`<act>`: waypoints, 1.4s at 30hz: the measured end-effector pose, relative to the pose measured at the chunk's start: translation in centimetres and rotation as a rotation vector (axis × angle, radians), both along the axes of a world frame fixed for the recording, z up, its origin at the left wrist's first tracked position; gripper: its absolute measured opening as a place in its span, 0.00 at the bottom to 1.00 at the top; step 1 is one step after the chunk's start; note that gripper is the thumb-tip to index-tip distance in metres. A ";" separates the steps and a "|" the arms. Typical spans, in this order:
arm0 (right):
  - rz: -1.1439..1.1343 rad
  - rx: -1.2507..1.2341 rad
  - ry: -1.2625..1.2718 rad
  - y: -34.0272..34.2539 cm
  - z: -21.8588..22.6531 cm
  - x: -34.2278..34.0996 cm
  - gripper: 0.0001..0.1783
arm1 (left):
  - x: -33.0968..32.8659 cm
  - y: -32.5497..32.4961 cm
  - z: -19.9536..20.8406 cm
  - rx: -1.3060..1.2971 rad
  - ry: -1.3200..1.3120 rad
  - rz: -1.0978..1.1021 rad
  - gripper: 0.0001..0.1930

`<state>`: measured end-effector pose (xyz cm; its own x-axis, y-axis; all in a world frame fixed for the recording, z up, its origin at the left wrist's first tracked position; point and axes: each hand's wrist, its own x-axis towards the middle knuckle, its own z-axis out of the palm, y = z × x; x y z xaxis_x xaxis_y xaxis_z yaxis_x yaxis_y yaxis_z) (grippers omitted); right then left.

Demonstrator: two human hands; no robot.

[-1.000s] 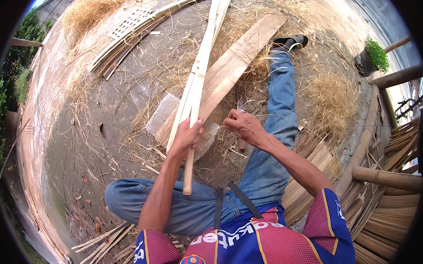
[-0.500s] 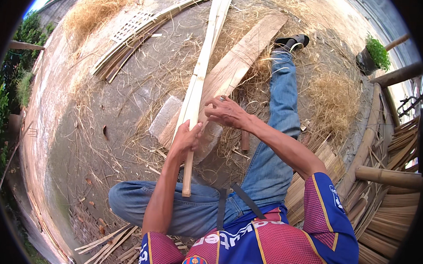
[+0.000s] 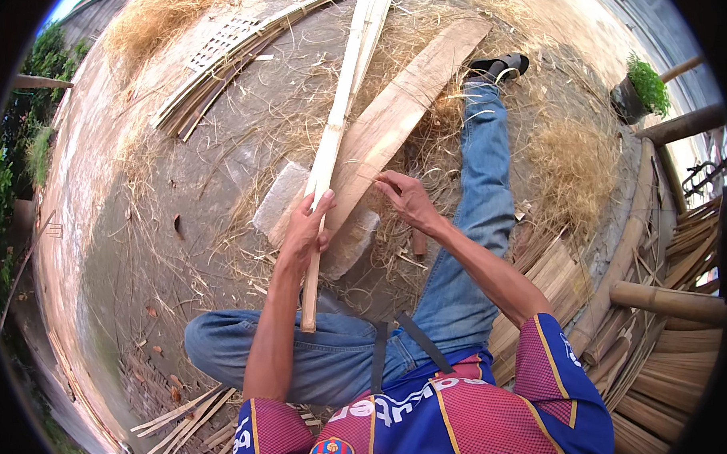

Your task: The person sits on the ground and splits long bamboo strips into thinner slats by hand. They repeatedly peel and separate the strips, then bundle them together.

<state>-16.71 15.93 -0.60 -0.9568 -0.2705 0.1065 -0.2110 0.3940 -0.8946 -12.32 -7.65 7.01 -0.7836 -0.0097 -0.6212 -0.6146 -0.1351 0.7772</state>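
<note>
My left hand (image 3: 303, 229) is closed around long pale bamboo strips (image 3: 339, 114), which run away from me to the far edge of the view. Their squared near end sticks out below that hand, over my bent left leg. A broad wooden plank (image 3: 420, 89) slopes under the strips, its near part resting at a rough grey block (image 3: 283, 194). To the right of the strips, above the plank's near right edge, my right hand (image 3: 408, 203) is closed with thumb and fingertips together. What lies in that pinch, perhaps a thin strand, is too small to tell.
Curly shavings lie around the plank, with a heap (image 3: 573, 178) right of my outstretched leg. A bundle of strips (image 3: 217, 74) lies at far left. A bamboo pole (image 3: 669, 303) and stacked slats (image 3: 666, 382) stand at right, a potted plant (image 3: 642, 93) at far right.
My right hand has moved a little to the right, away from the bamboo strips. My left hand and the strips' near end have shifted slightly left.
</note>
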 end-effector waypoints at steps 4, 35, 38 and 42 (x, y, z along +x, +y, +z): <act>-0.005 -0.101 -0.092 0.1 0.1 0.7 0.19 | 0.1 0.2 0.4 -0.009 0.028 -0.116 0.44; 0.004 -0.219 -0.126 -4.7 2.7 4.9 0.09 | -0.3 -0.8 -1.5 0.464 0.067 0.055 0.28; -0.001 -0.254 -0.180 -4.5 2.9 5.1 0.11 | -0.4 -0.8 -1.6 0.398 0.050 0.045 0.26; 0.046 -0.289 -0.179 -4.3 1.6 4.9 0.14 | -0.4 -1.1 -2.0 0.303 0.033 0.065 0.21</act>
